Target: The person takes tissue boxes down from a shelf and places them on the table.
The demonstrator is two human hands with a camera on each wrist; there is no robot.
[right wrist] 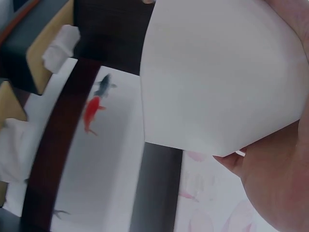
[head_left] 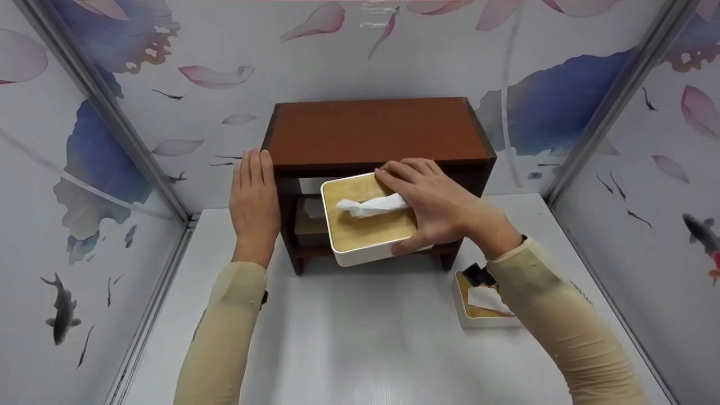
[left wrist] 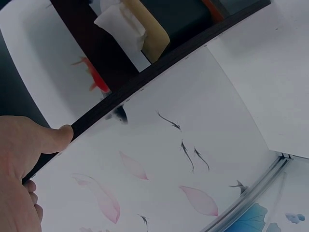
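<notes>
Gripped askew by the right hand (head_left: 430,199), the box (head_left: 351,236) could snag on the shelf (head_left: 377,132) at 12 o'clock — the left hand (head_left: 255,205) grasps the shelf's 9 o'clock side.

A reddish-brown wooden cabinet (head_left: 377,130) stands before you, open at the front. The white rectangular tissue box with a bamboo top (head_left: 365,229) and your bare right hand (head_left: 433,199) block the opening's centre and right. To their left is a gap, with a tan-topped tissue box (head_left: 310,226) inside. You have room over the white tabletop (head_left: 349,332) between your beige sleeves (head_left: 557,309); at right, a white, wood-topped tissue box (head_left: 477,313) obstructs.
</notes>
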